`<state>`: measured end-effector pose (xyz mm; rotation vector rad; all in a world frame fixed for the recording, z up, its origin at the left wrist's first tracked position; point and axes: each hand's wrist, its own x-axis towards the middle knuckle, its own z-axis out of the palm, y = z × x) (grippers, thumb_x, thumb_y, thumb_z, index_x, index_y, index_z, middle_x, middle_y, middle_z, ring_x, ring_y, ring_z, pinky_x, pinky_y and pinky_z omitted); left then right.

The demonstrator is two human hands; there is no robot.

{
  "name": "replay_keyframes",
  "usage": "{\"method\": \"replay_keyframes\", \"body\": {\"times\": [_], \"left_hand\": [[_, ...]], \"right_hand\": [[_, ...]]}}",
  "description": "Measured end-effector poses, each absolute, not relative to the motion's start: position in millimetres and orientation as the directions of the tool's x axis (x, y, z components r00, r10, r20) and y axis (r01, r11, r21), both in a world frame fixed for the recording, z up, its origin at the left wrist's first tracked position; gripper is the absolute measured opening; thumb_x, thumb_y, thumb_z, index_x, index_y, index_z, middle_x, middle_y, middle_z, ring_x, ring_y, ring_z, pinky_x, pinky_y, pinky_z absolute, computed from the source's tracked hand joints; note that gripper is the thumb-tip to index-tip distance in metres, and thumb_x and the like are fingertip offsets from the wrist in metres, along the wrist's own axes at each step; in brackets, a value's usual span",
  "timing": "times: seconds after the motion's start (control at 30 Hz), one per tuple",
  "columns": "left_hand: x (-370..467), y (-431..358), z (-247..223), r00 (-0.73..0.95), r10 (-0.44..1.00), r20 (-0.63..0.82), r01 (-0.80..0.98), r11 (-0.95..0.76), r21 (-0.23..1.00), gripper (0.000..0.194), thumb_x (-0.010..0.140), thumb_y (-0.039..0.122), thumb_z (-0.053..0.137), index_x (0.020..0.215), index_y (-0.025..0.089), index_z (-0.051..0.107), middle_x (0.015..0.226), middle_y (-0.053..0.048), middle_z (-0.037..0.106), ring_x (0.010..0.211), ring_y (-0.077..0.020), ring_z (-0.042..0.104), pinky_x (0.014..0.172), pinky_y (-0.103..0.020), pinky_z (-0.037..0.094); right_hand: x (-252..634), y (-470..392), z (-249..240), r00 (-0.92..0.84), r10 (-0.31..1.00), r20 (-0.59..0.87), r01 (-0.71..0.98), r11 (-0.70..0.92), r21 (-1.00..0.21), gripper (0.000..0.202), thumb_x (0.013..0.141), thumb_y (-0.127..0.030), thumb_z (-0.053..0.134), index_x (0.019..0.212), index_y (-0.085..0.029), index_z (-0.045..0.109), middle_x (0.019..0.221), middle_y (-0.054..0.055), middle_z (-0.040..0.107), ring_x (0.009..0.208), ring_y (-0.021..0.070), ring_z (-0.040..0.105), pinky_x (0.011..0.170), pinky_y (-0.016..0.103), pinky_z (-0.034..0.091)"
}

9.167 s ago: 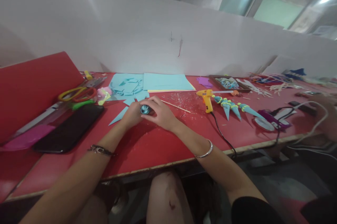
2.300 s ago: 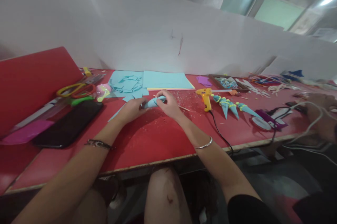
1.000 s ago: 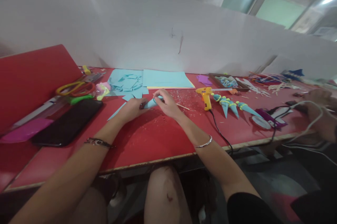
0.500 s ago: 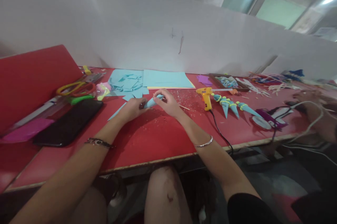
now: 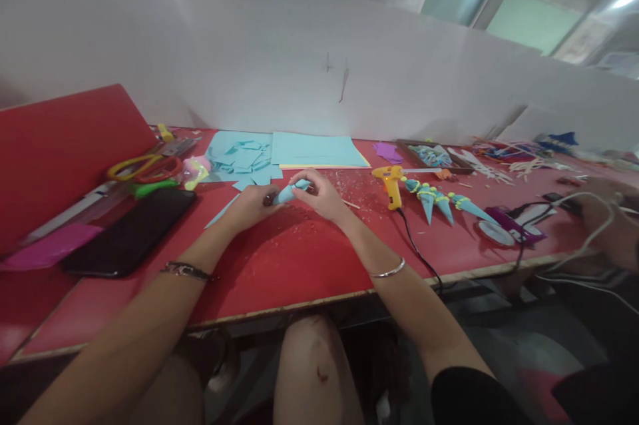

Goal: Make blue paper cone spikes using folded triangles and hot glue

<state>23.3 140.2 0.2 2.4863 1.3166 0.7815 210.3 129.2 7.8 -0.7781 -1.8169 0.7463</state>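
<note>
A rolled light-blue paper cone [image 5: 286,196] lies between my two hands, just above the red table [image 5: 299,265]. My left hand [image 5: 255,205] is closed around its left end, and its fingers partly hide that end. At the other end, my right hand [image 5: 322,195] pinches the paper between thumb and fingers. Beside my left hand lies a narrow blue paper piece [image 5: 220,212]. Behind the hands are a pile of cut blue paper pieces [image 5: 242,157] and a stack of blue sheets [image 5: 319,148].
To the right lie a yellow glue gun [image 5: 388,185] with its cord, several blue cones with yellow trim [image 5: 439,202] and a tray of scraps [image 5: 432,155]. A black phone [image 5: 132,232] and scissors [image 5: 144,168] are at left. Another person's hand [image 5: 599,212] is far right.
My right hand's fingers have shifted slightly, showing more of the cone's right end. My left hand stays nearly still. The other person's hand at far right has moved.
</note>
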Motion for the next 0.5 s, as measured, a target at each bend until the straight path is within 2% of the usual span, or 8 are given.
{"method": "replay_keyframes", "body": {"times": [0.3,0.5], "left_hand": [[21.8,140.6,0.3,0.489,0.803,0.34,0.706,-0.594,0.386,0.029,0.077,0.045,0.048,0.066,0.018,0.05,0.054,0.004,0.045,0.052,-0.0093,0.035,0.051,-0.023,0.027],[23.3,137.9,4.8,0.467,0.806,0.364,0.808,-0.556,0.195,0.032,0.077,0.048,0.049,0.068,0.018,0.055,0.06,0.0,0.05,0.056,-0.0124,0.042,0.052,-0.024,0.025]], "right_hand": [[208.5,126.5,10.5,-0.285,0.805,0.521,0.205,0.582,-0.787,0.016,0.078,-0.034,0.052,0.08,-0.02,0.057,0.09,0.002,0.057,0.084,0.0133,0.053,0.073,0.027,0.042],[206.5,128.8,8.4,-0.258,0.822,0.508,0.197,0.559,-0.805,0.016,0.078,-0.034,0.051,0.079,-0.019,0.058,0.089,0.002,0.058,0.087,0.0135,0.053,0.074,0.026,0.041]]}}
